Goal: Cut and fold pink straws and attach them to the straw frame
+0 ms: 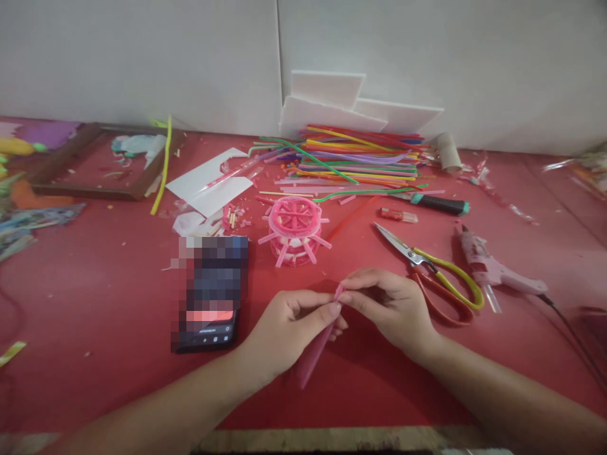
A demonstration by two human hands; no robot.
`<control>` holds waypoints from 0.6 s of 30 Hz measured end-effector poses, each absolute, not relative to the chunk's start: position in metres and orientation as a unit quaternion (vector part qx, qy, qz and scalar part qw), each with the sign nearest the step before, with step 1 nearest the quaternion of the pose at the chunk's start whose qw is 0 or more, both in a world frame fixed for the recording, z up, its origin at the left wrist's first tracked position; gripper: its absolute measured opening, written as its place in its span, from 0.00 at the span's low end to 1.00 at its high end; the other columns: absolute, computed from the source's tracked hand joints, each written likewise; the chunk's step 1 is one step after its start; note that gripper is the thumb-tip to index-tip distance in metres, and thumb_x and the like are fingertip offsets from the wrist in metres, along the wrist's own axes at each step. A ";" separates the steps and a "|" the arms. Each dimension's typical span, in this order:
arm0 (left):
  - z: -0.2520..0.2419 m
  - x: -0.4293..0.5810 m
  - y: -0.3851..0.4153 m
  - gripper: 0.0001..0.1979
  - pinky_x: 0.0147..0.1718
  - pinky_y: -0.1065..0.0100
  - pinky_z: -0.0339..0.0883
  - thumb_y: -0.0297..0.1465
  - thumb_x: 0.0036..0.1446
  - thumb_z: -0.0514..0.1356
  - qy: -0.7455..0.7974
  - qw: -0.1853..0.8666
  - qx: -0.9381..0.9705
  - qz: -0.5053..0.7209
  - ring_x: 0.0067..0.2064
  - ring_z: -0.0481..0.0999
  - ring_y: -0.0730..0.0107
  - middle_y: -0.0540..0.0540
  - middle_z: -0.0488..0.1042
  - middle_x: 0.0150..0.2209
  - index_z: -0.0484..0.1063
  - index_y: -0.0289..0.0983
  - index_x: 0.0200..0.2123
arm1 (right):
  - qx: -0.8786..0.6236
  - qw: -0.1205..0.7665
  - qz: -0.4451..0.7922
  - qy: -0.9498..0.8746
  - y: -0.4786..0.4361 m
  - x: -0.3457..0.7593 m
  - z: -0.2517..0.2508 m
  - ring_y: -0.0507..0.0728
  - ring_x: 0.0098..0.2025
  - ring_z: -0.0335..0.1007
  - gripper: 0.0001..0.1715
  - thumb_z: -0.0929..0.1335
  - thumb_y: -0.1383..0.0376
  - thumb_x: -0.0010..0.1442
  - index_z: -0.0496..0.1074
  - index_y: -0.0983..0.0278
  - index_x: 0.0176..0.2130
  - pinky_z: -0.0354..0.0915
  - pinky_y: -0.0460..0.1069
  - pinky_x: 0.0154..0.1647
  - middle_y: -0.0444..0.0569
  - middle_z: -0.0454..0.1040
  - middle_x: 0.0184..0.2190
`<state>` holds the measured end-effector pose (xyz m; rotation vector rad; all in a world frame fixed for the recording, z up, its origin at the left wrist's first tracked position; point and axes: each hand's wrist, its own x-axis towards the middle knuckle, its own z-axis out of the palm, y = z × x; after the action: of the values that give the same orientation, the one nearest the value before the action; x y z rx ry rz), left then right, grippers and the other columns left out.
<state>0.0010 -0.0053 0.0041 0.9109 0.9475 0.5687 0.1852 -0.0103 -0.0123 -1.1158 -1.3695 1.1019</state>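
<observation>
The left hand and the right hand both pinch the upper end of a pink straw, fingertips closed on it, just above the red bench. Nearby lie a phone, a pink straw wheel and scissors.

The red surface carries a phone, a pink straw wheel, yellow-handled scissors and a pink glue gun. Further back lie a heap of coloured straws, a craft knife, white paper, a wooden frame and straw offcuts.
</observation>
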 end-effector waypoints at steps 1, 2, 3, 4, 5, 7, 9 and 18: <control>0.004 0.001 -0.005 0.12 0.35 0.71 0.71 0.37 0.57 0.65 0.429 0.767 0.400 0.260 0.29 0.76 0.74 0.49 0.77 0.25 0.80 0.35 0.27 | -0.453 0.504 0.491 -0.547 -0.009 0.186 -0.012 0.53 0.31 0.80 0.08 0.76 0.68 0.53 0.81 0.57 0.35 0.76 0.46 0.34 0.44 0.82 0.29; 0.004 0.001 -0.004 0.12 0.33 0.72 0.71 0.37 0.56 0.66 0.420 0.785 0.377 0.257 0.27 0.74 0.76 0.50 0.75 0.24 0.79 0.34 0.26 | -0.438 0.498 0.528 -0.530 -0.008 0.188 -0.012 0.52 0.30 0.80 0.10 0.77 0.68 0.52 0.81 0.56 0.36 0.76 0.45 0.33 0.43 0.82 0.29; 0.005 0.001 -0.004 0.12 0.32 0.71 0.72 0.37 0.55 0.67 0.409 0.806 0.349 0.249 0.25 0.73 0.77 0.51 0.73 0.23 0.78 0.34 0.25 | -0.421 0.489 0.560 -0.520 -0.007 0.190 -0.012 0.51 0.30 0.79 0.11 0.77 0.68 0.52 0.81 0.55 0.38 0.76 0.44 0.33 0.42 0.82 0.29; 0.005 0.001 -0.004 0.12 0.31 0.70 0.73 0.37 0.53 0.68 0.398 0.828 0.318 0.236 0.24 0.71 0.77 0.51 0.72 0.22 0.78 0.33 0.25 | -0.404 0.477 0.583 -0.519 -0.005 0.192 -0.012 0.50 0.30 0.79 0.11 0.77 0.68 0.53 0.81 0.55 0.38 0.75 0.44 0.33 0.42 0.82 0.29; 0.005 0.001 -0.004 0.13 0.29 0.69 0.74 0.37 0.51 0.69 0.386 0.847 0.290 0.220 0.23 0.70 0.77 0.52 0.70 0.21 0.77 0.33 0.25 | -0.389 0.466 0.595 -0.527 -0.004 0.195 -0.011 0.50 0.30 0.79 0.10 0.77 0.67 0.53 0.82 0.55 0.37 0.75 0.44 0.33 0.42 0.82 0.30; 0.005 0.002 -0.004 0.13 0.26 0.69 0.75 0.38 0.49 0.70 0.371 0.872 0.257 0.189 0.22 0.67 0.78 0.52 0.69 0.21 0.78 0.32 0.26 | -0.375 0.444 0.600 -0.550 -0.001 0.199 -0.010 0.51 0.31 0.78 0.07 0.77 0.67 0.53 0.82 0.57 0.35 0.74 0.44 0.33 0.45 0.81 0.31; 0.004 0.002 -0.004 0.14 0.24 0.70 0.74 0.38 0.50 0.70 0.369 0.877 0.252 0.178 0.22 0.67 0.78 0.52 0.69 0.22 0.77 0.32 0.28 | -0.380 0.430 0.593 -0.564 0.001 0.201 -0.009 0.52 0.30 0.77 0.05 0.77 0.65 0.52 0.82 0.59 0.33 0.74 0.46 0.31 0.47 0.81 0.31; 0.007 0.000 -0.007 0.10 0.24 0.73 0.66 0.38 0.59 0.63 0.473 0.657 0.530 0.253 0.24 0.71 0.77 0.48 0.78 0.30 0.75 0.36 0.37 | -0.488 0.400 0.523 -0.573 0.000 0.198 -0.005 0.52 0.27 0.72 0.11 0.75 0.57 0.55 0.79 0.62 0.28 0.69 0.46 0.29 0.46 0.77 0.26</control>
<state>-0.0002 -0.0074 0.0067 1.2003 1.0705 0.5729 0.1985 0.0004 -0.0047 -1.2352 -1.4480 1.3223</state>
